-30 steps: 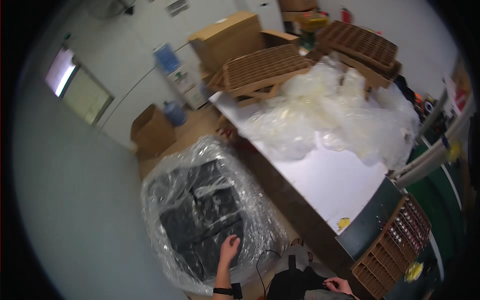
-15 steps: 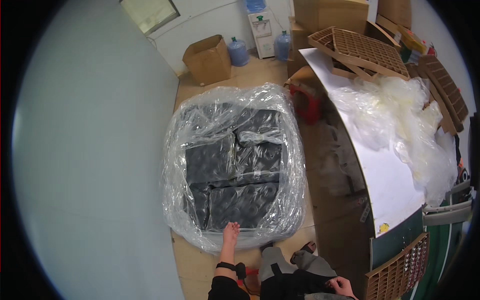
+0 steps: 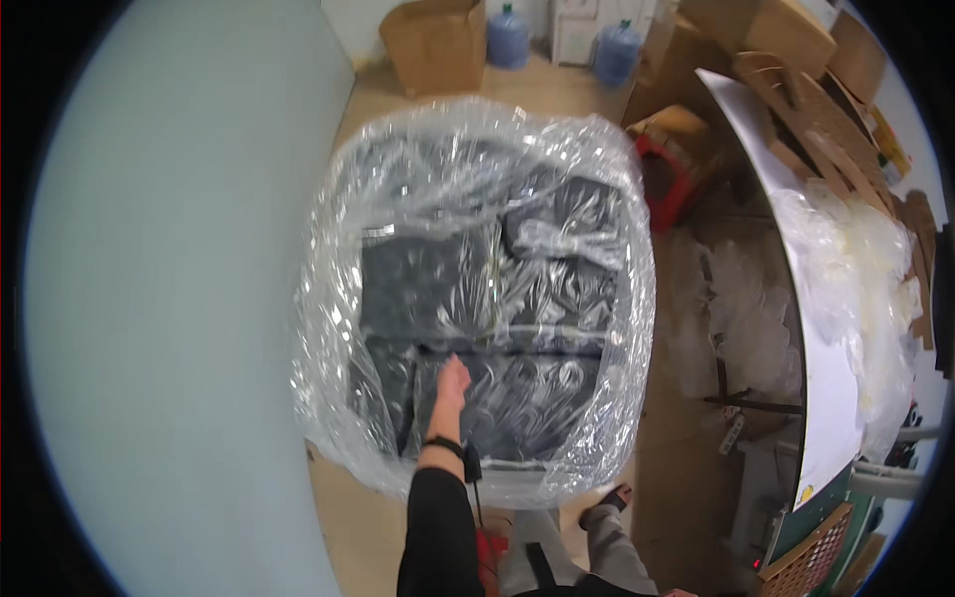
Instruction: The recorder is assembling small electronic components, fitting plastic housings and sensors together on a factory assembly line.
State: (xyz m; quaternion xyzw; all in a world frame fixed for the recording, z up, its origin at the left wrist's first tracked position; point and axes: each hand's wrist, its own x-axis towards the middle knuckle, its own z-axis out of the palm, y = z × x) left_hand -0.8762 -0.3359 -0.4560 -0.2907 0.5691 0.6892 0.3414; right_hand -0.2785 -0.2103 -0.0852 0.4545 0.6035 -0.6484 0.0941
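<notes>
Down on the floor in front of me sits a big bin lined with clear plastic sheeting (image 3: 328, 328), and my left hand (image 3: 453, 383) reaches into it from the near side. The fingers are stretched out, nearly flat, with the tips resting on the dark bagged packs (image 3: 517, 298) stacked inside — I have hold of nothing, the hand only touches the shiny wrap over the near pack. A dark band sits on my wrist (image 3: 443, 448), and the black sleeve runs back toward the near edge of the view.

The packs fill the bin in several blocks, side by side, each covered in crinkled film that catches the light. The plastic liner spills over the rim all round and bunches up at the near right corner.

My right hand is barely in view at the near edge, and I cannot tell whether it is open or closed.

To the right, well apart from the bin, a white worktop (image 3: 816, 378) runs from far to near, with a heap of loose clear plastic (image 3: 856, 259) on it. At the far end lie brown lattice trays (image 3: 826, 129). Beyond the bin, against the far wall, stand an open cardboard box (image 3: 433, 45) and two blue water bottles (image 3: 507, 20). Between bin and worktop there is a red stool (image 3: 667, 184).
</notes>
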